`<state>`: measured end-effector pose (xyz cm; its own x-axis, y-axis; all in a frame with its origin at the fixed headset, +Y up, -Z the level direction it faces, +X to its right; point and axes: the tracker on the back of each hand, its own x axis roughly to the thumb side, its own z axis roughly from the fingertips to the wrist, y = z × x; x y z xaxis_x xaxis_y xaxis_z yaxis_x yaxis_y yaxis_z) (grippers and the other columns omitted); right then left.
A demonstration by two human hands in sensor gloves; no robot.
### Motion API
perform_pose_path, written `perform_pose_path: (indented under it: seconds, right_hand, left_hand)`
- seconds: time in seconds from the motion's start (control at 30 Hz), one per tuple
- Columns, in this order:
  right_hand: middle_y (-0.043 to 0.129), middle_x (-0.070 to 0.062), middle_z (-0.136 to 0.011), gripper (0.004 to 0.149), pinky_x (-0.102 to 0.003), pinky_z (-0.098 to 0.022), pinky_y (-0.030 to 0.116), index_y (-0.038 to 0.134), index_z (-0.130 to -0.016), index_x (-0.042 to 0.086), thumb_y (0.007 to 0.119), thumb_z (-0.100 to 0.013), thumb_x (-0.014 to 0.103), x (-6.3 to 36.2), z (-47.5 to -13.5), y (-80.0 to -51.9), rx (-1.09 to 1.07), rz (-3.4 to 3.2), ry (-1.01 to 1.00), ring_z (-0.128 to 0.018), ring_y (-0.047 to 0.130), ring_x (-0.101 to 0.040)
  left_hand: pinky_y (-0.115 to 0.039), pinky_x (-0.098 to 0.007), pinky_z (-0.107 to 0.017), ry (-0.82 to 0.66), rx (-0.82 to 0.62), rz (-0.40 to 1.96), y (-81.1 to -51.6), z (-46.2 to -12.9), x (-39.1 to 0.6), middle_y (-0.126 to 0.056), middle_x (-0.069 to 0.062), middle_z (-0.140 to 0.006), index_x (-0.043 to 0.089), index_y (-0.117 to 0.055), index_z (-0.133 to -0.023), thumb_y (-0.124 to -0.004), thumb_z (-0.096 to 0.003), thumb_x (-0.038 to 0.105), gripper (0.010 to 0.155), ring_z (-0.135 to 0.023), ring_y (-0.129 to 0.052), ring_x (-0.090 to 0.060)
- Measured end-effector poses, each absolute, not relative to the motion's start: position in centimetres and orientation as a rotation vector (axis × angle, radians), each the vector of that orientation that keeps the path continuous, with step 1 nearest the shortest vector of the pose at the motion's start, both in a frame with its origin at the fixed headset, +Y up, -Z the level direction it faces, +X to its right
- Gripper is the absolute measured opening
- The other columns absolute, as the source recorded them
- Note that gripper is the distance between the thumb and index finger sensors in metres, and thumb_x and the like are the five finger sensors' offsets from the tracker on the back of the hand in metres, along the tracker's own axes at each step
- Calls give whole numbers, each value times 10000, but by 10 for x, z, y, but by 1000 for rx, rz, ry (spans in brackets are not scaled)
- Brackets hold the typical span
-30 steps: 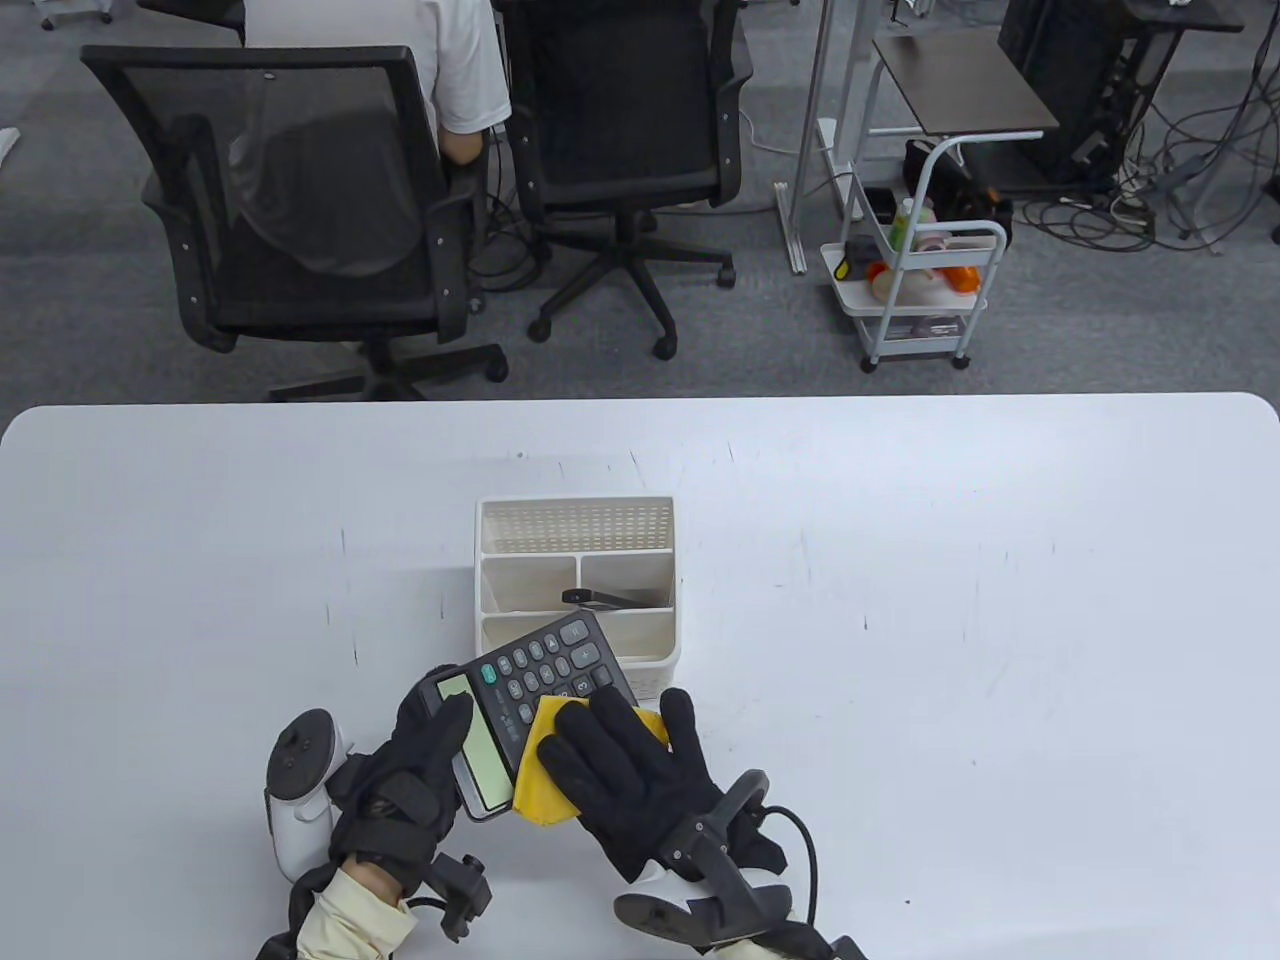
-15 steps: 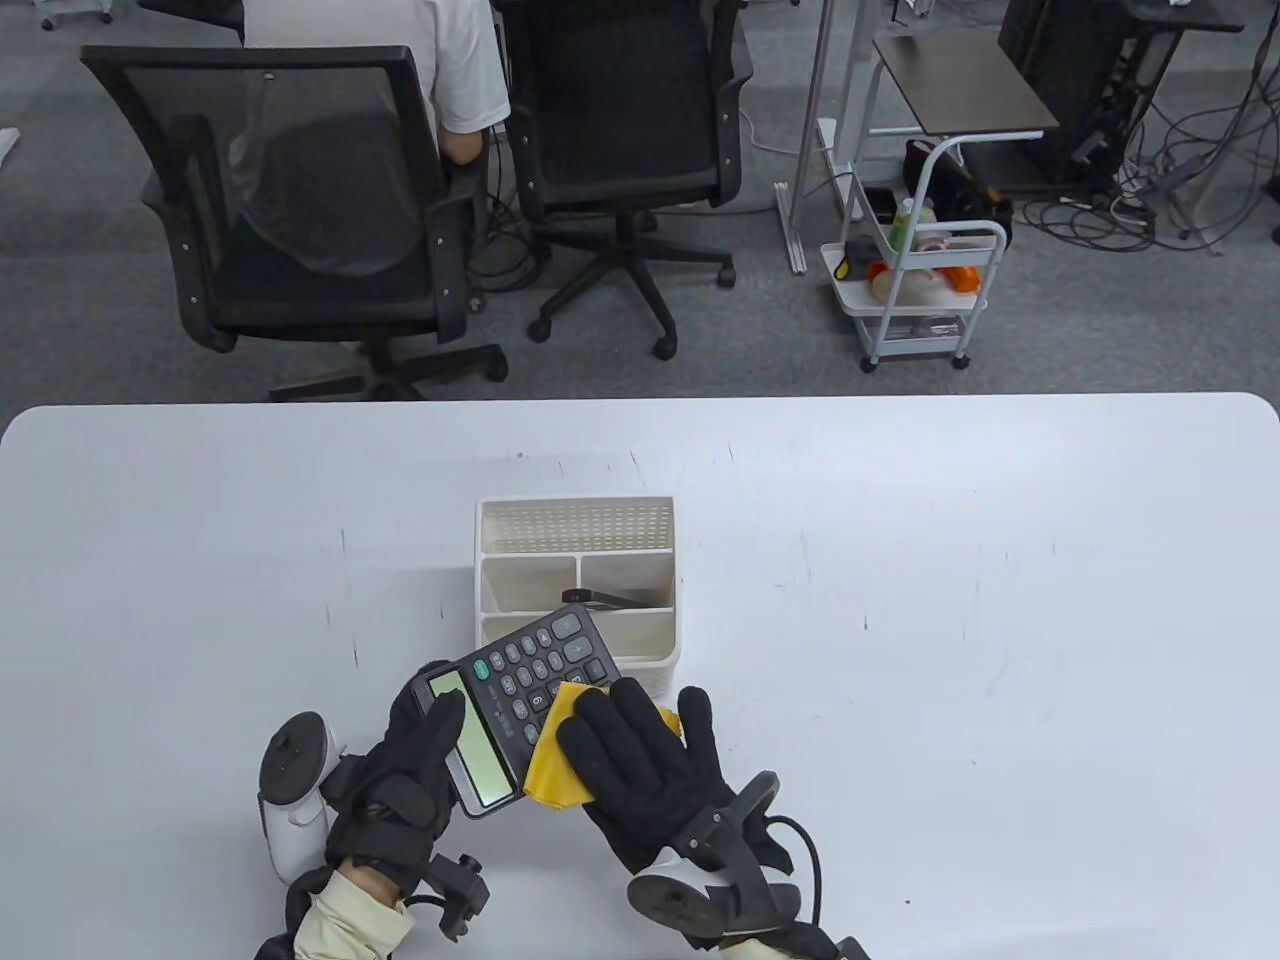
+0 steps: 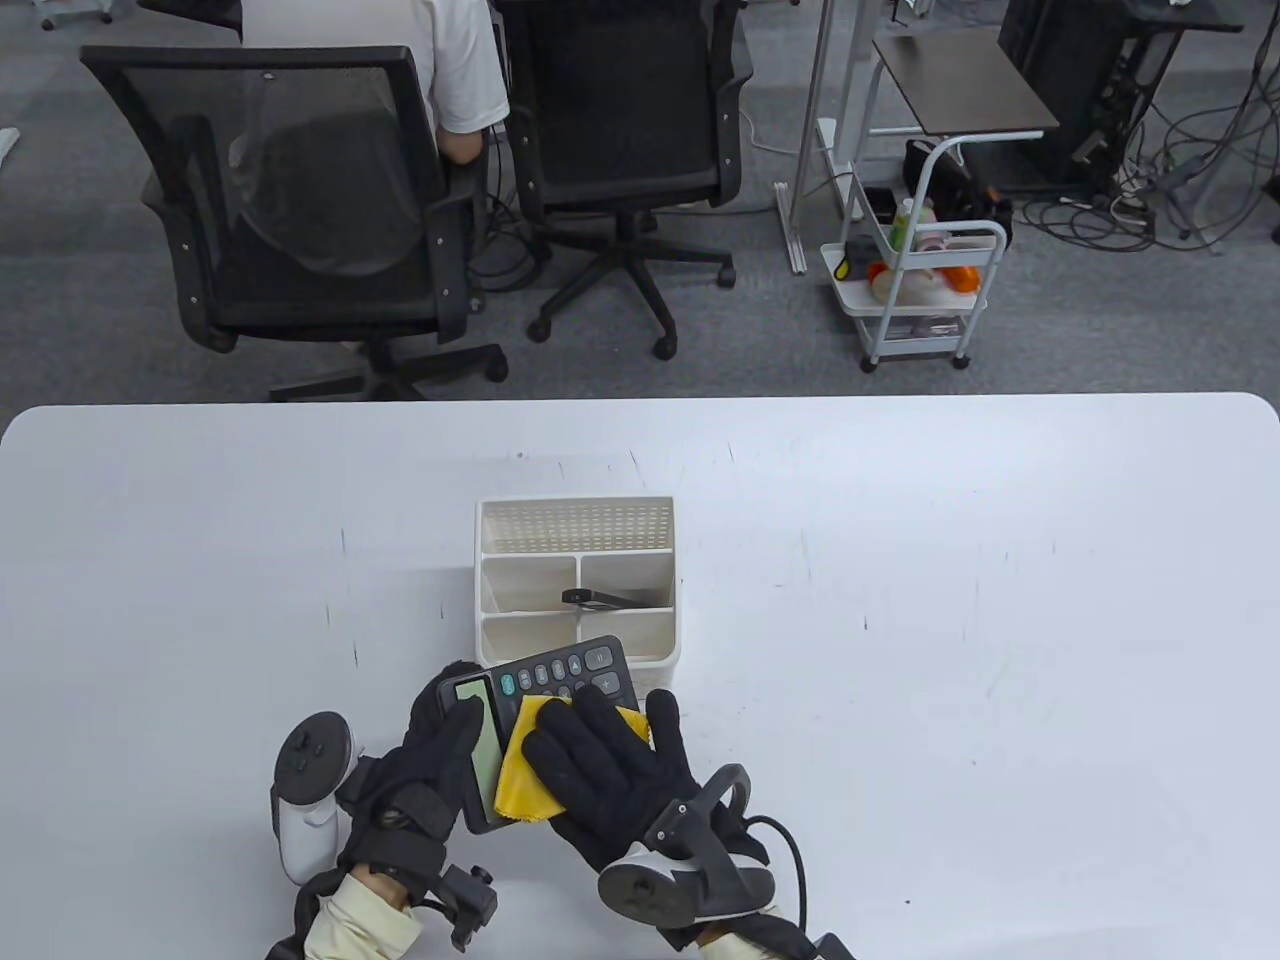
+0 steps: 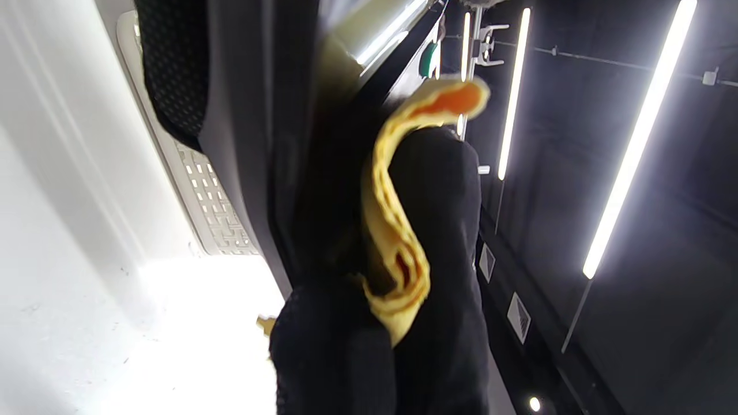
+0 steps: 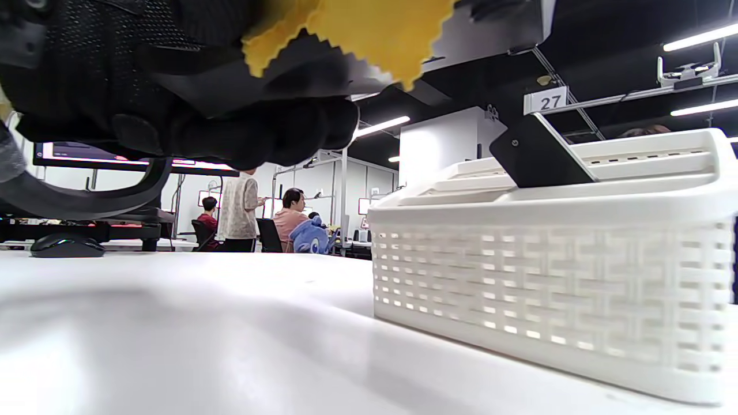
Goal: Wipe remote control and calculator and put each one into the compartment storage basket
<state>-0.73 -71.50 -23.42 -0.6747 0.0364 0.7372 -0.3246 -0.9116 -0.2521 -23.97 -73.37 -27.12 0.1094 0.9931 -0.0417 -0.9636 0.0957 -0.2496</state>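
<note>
A dark calculator [image 3: 560, 680] is held above the table just in front of the white compartment basket [image 3: 660, 530]. My left hand [image 3: 440, 740] grips its display end, thumb across the screen. My right hand [image 3: 600, 750] presses a yellow cloth [image 3: 520, 775] flat onto the keys, fingers spread. A black remote control [image 3: 600, 598] stands in the basket's middle right compartment. In the left wrist view the yellow cloth [image 4: 398, 242] folds between the calculator's edge [image 4: 253, 144] and a gloved finger. In the right wrist view the cloth [image 5: 369, 29] hangs above, with the basket [image 5: 553, 305] at right.
The white table [image 3: 900, 600] stretches wide on both sides of the basket. Beyond its far edge stand two black office chairs [image 3: 300, 200], a person sitting in one, and a small white trolley [image 3: 920, 290].
The calculator has turned and dropped toward me, its key end now lower against the basket's front. My right hand and the cloth slid left and back along the keys.
</note>
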Motion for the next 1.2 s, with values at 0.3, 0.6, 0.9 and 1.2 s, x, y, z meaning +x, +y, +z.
perform_pose_path:
  seconds: [0.3, 0.6, 0.9, 1.2]
  right_hand:
    - [332, -148, -1236, 630, -782, -623, 248, 399, -1167, 157, 557, -618, 422, -14, -249, -705, 1010, 2640, -512, -1095, 245, -405]
    - [396, -172, -1220, 618, -782, -620, 284, 448, -1155, 134, 581, -615, 403, -4, -246, -708, 958, 2650, -582, -1084, 312, -429]
    - [366, -141, -1232, 610, -782, -626, 277, 432, -1159, 164, 577, -618, 406, -24, -247, -703, 1047, 2651, -567, -1093, 296, -417]
    - [391, -159, -1227, 612, -778, -625, 287, 443, -1158, 147, 582, -618, 401, -4, -250, -708, 887, 2655, -539, -1088, 306, -423]
  left_hand:
    - [-912, -452, -500, -201, -237, 1382, -729, -269, -234, -688, -143, -1042, 219, -279, -1114, -524, -623, 452, 596, -763, -987, -368]
    - [-915, -446, -493, -184, -205, 1370, -728, -269, -238, -719, -146, -1022, 240, -326, -1113, -526, -620, 458, 574, -749, -997, -358]
    - [-922, -440, -485, -217, -214, 1326, -727, -269, -233, -732, -144, -1016, 241, -338, -1112, -527, -619, 456, 570, -736, -1008, -352]
    - [-923, -439, -481, -167, -205, 1357, -729, -269, -236, -737, -148, -1011, 240, -339, -1110, -527, -620, 452, 566, -731, -1011, -349]
